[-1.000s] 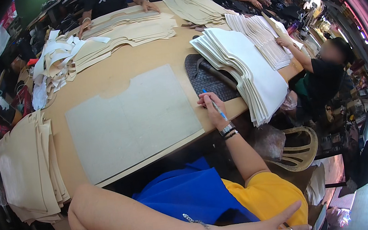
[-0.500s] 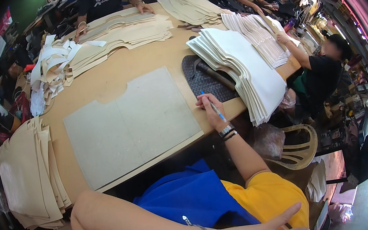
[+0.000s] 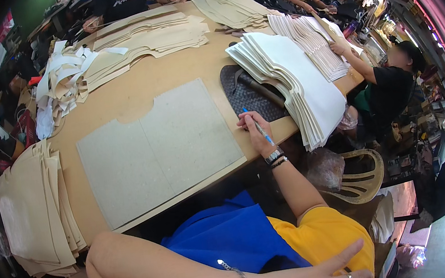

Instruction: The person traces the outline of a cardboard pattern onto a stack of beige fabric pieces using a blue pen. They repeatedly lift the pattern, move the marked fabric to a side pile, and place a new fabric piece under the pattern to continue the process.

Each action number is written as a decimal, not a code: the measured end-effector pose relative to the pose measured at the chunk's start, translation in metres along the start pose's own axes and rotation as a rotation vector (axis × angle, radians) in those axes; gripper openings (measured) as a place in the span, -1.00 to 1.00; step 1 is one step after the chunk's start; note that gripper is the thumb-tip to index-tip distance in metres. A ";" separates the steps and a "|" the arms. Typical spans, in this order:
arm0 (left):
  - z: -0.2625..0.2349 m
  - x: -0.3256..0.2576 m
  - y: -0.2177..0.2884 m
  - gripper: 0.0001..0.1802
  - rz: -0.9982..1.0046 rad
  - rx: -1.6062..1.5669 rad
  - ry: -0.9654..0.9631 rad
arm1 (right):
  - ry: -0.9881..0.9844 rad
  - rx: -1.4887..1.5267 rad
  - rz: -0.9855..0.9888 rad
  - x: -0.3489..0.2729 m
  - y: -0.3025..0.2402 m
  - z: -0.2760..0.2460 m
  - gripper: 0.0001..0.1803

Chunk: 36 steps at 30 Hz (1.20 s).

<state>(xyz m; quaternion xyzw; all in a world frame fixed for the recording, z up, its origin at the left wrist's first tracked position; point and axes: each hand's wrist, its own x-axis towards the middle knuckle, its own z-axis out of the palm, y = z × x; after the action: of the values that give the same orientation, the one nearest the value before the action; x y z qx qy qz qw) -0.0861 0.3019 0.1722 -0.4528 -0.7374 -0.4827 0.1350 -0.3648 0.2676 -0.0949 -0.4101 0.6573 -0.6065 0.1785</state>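
Note:
My right hand point(image 3: 255, 130) is closed around a blue-tipped pen point(image 3: 259, 130) beside the table's near edge, just off the right side of a grey board point(image 3: 155, 152). That board lies flat, has a rounded notch in its far edge and shows a thin line down its middle. My left arm crosses low in front of my body. With its fingers apart, my left hand point(image 3: 339, 273) rests against my yellow right sleeve point(image 3: 321, 235) and holds nothing.
Tall stacks of cut cream sheets stand at left point(image 3: 33, 210) and along the far side. White sheets point(image 3: 304, 85) and a dark textured mat point(image 3: 245, 95) with a hammer-like tool lie at right. White strips point(image 3: 64, 74) are heaped far left. Co-workers stand opposite and at right; a chair point(image 3: 361, 178) is nearby.
The co-worker opposite has raised both hands a little, with a thin sheet edge between them. My own hands have hardly moved, and the grey board stays in place.

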 end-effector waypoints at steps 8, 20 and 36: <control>-0.003 -0.001 -0.001 -0.52 0.084 -0.019 0.045 | 0.003 -0.010 0.018 0.000 -0.001 0.001 -0.73; -0.002 0.006 0.001 -0.46 -0.048 -0.016 -0.124 | 0.018 -0.017 0.014 0.000 -0.001 0.000 -0.73; -0.018 -0.025 0.002 -0.56 -0.039 -0.056 0.024 | 0.040 0.079 0.049 0.000 -0.002 0.001 -0.69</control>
<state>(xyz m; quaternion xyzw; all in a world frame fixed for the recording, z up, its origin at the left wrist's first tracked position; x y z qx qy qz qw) -0.0752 0.2742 0.1663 -0.4360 -0.7308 -0.5109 0.1216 -0.3633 0.2665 -0.0933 -0.3741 0.6461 -0.6357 0.1961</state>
